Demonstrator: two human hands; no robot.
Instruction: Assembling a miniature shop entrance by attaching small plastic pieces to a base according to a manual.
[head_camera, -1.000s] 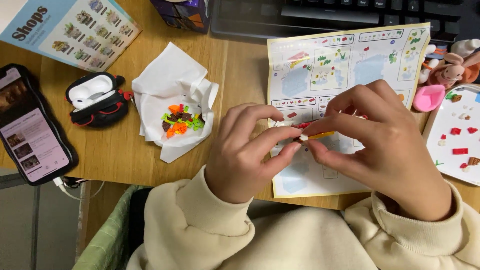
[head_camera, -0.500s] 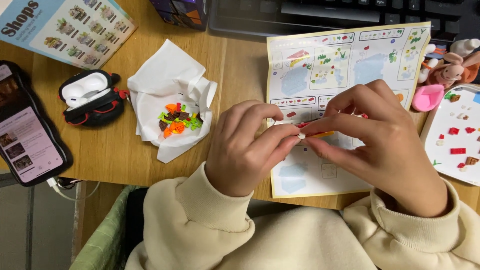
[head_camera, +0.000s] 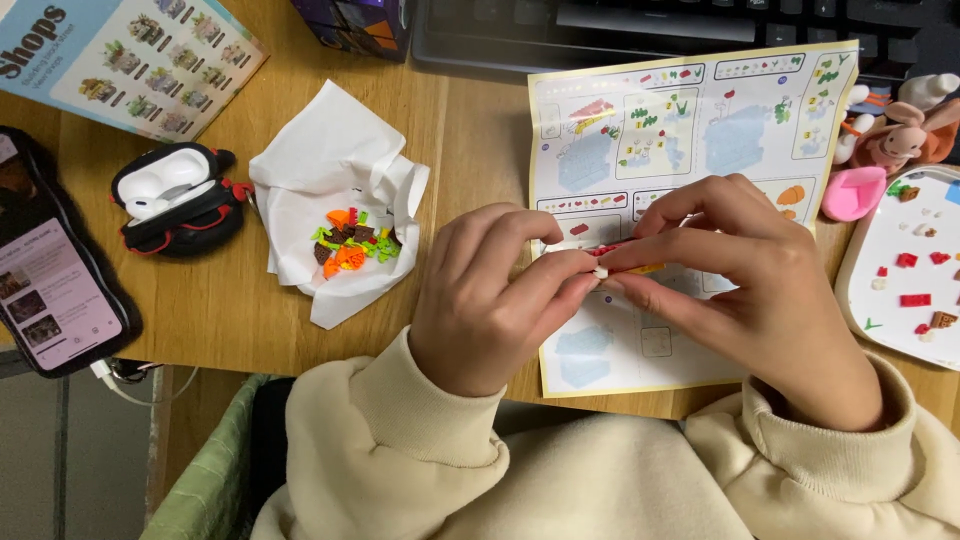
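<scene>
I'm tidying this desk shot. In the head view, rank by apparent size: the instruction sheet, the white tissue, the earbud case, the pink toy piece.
1. Instruction sheet, largest, though the hands cover part of it.
2. White tissue.
3. Earbud case.
4. Pink toy piece, smallest.

2 hands (head_camera: 500, 300), 1 phone (head_camera: 50, 290), 1 earbud case (head_camera: 175, 200), 1 instruction sheet (head_camera: 690, 110).

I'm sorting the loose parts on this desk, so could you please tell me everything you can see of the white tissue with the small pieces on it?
The white tissue looks like thin, soft paper, crumpled and opened out flat on the wooden desk, left of the left hand and apart from it. Its edges curl up unevenly. In its middle lies a little heap of tiny building pieces in orange, green and dark brown. The open earbud case sits right beside its left edge.
</scene>
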